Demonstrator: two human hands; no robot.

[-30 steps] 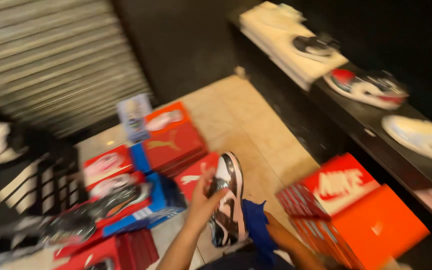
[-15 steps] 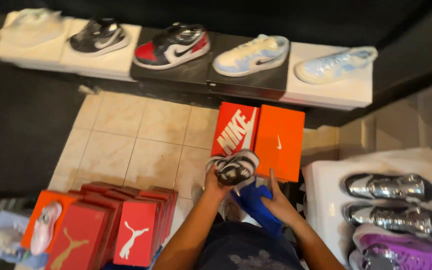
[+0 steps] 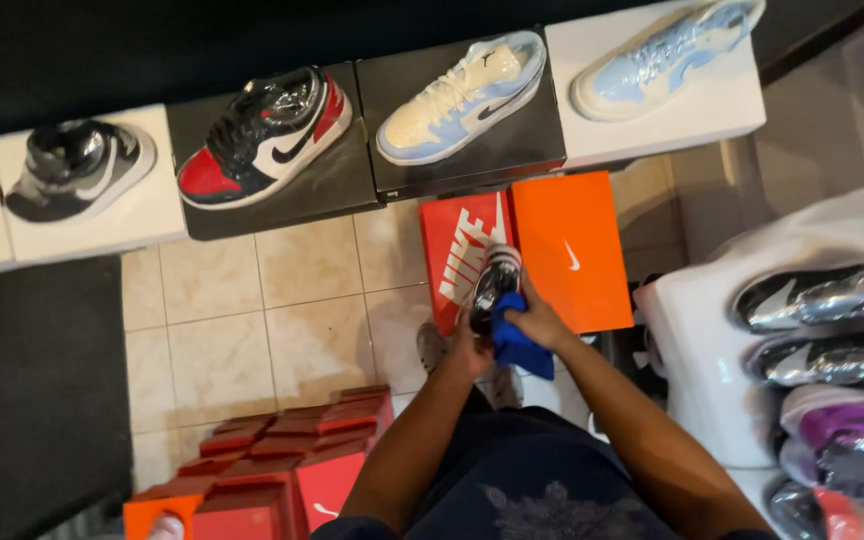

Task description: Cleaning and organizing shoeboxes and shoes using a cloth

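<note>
Beige tiled floor (image 3: 302, 320) mid-frame, orange boxes (image 3: 572, 250) above, left hand (image 3: 467, 350) gripping shoe (image 3: 495, 285), right hand (image 3: 537, 320) clutching blue cloth (image 3: 520, 345).

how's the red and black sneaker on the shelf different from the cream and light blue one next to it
The red and black sneaker is dark, with a red toe and black laces; the cream and light blue sneaker is pale, with cream laces. The first sits left, nearer the camera; the second right, farther back. Both are glossy, plastic-wrapped, angled alike, each on a black box.
</note>
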